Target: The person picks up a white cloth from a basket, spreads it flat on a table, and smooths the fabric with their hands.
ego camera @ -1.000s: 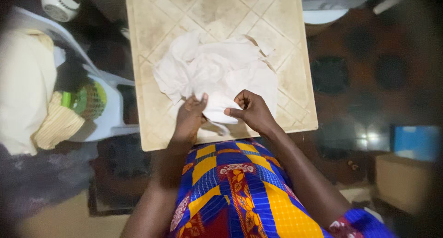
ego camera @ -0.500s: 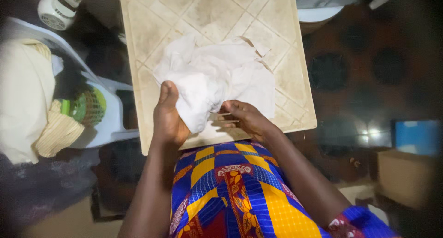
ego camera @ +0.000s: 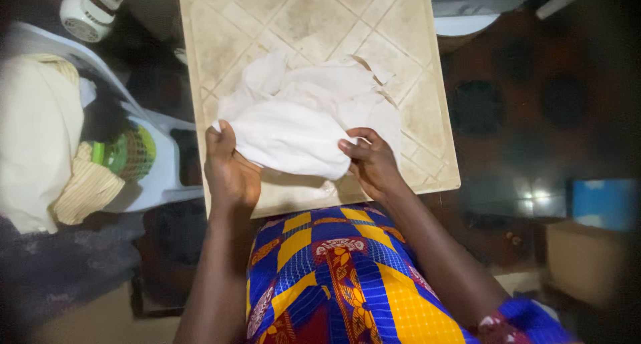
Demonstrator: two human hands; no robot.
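A crumpled white cloth (ego camera: 300, 120) lies on a cream plastic table (ego camera: 314, 24) with a diamond pattern. My left hand (ego camera: 229, 170) grips the cloth's left edge, fingers curled under it. My right hand (ego camera: 370, 160) pinches the cloth's lower right edge between thumb and fingers. The near part of the cloth is lifted off the table between both hands. My lap in a blue, yellow and red patterned fabric (ego camera: 340, 277) sits below the table's near edge.
A white plastic chair (ego camera: 157, 177) at the left holds cream cloths (ego camera: 33, 137) and a green mesh item (ego camera: 127, 154). A small white appliance (ego camera: 87, 10) is at the top left. A cardboard box (ego camera: 581, 257) and a blue object (ego camera: 604, 200) are at the right on dark floor.
My hands have spread apart along the cloth's near edge and raised it, left hand moving left, right hand staying right. The view has shifted slightly.
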